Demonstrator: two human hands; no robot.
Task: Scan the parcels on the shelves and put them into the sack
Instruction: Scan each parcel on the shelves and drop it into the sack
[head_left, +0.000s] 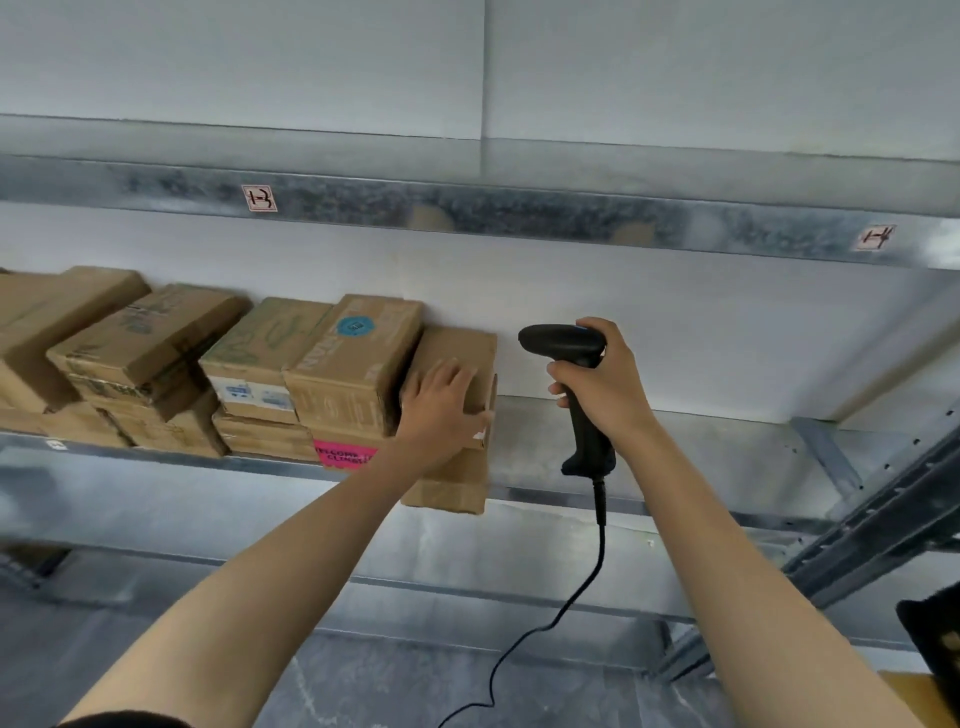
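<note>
1 left hand (439, 402) lies flat on centre-frame parcel (460, 343); right hand (608, 384) clamps scanner (561, 340); the overhanging parcel may tip off shelf (675, 457).

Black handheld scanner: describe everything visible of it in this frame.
The black plastic pistol-grip barcode scanner is upright, its rounded head pointing left towards the brown cardboard box at the row's end. The right hand grips the handle just below the head. A black cable leaves the handle's base and hangs down in a curve out of frame. It is held in the air before the grey metal shelf, touching nothing else.
</note>
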